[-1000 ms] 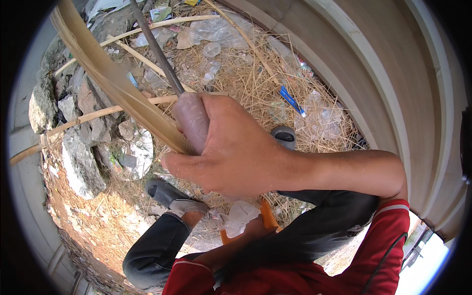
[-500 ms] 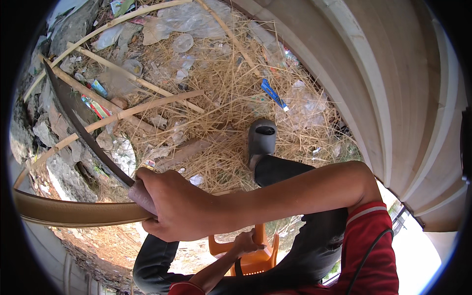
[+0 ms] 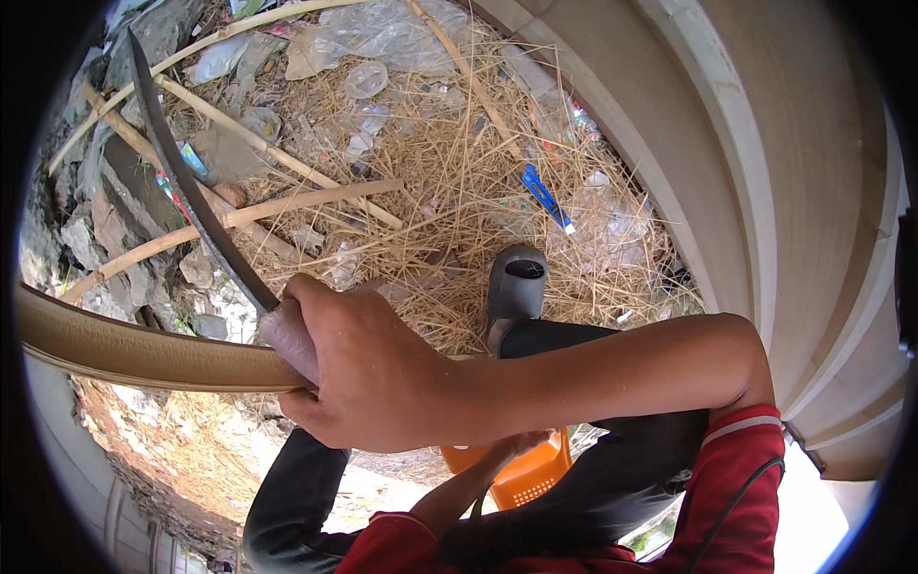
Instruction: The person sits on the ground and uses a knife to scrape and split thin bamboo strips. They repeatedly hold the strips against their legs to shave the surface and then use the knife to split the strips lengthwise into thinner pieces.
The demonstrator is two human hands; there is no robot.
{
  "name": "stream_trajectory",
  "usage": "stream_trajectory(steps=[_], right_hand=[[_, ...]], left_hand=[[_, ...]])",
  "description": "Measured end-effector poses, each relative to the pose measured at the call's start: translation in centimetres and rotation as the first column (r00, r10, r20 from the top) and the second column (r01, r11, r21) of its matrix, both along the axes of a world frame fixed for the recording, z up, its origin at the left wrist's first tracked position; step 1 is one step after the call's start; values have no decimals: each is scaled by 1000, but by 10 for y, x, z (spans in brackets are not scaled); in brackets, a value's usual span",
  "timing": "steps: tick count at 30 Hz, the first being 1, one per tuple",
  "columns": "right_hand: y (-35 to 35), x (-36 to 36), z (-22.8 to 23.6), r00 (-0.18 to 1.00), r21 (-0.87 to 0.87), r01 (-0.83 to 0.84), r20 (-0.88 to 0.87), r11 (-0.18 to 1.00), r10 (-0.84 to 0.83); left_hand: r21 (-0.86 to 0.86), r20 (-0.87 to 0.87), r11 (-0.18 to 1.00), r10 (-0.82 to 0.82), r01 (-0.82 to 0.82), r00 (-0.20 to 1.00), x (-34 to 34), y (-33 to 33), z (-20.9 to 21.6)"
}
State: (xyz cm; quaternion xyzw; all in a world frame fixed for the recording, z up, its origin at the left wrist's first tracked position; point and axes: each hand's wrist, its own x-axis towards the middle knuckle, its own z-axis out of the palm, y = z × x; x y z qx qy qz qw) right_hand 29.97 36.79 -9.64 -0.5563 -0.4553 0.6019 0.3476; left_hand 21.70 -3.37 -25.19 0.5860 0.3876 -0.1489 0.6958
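Note:
My right hand (image 3: 368, 373) is closed round the purplish handle (image 3: 287, 337) of a curved machete. The long dark blade (image 3: 182, 182) rises toward the upper left, its tip near the rocks. A broad, flat tan bamboo strip (image 3: 143, 346) runs in from the left edge and meets this hand just below the handle. Whether the fingers also hold the strip cannot be seen. Lower down, my left hand (image 3: 526, 443) is closed on an orange plastic chair (image 3: 531, 478), partly hidden behind my right forearm.
Narrow bamboo strips (image 3: 287, 206) lie across dry straw (image 3: 440, 191) and litter. A blue cutter-like tool (image 3: 545, 196) rests on the straw ahead of my dark clog (image 3: 516, 287). Rocks (image 3: 105, 210) line the left; a ribbed beige sheet (image 3: 765, 172) curves along the right.
The blade has swung upright and rightward, its tip rising. The bamboo strip's left end has come up slightly. My left hand has shifted to the right along with the orange chair.

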Motion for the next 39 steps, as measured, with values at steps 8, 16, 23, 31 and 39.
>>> stream_trajectory(steps=[8,16,23,31,39], right_hand=[[-25,-20,13,997,231,22,73,973,-40],[-77,-11,114,998,404,-52,40,913,39],[-145,5,210,997,506,-66,-7,860,80],[-216,58,227,991,444,53,89,895,-103],[-212,91,182,969,320,226,23,920,-246]], left_hand=[[-207,-205,963,-217,174,955,-1,-12,-24],[-50,-199,991,-130,122,971,-11,-27,-15],[159,-252,979,-89,131,964,-11,-35,-15],[657,-228,698,544,-285,807,-92,114,-55],[887,-370,417,378,200,849,-104,227,-67]])
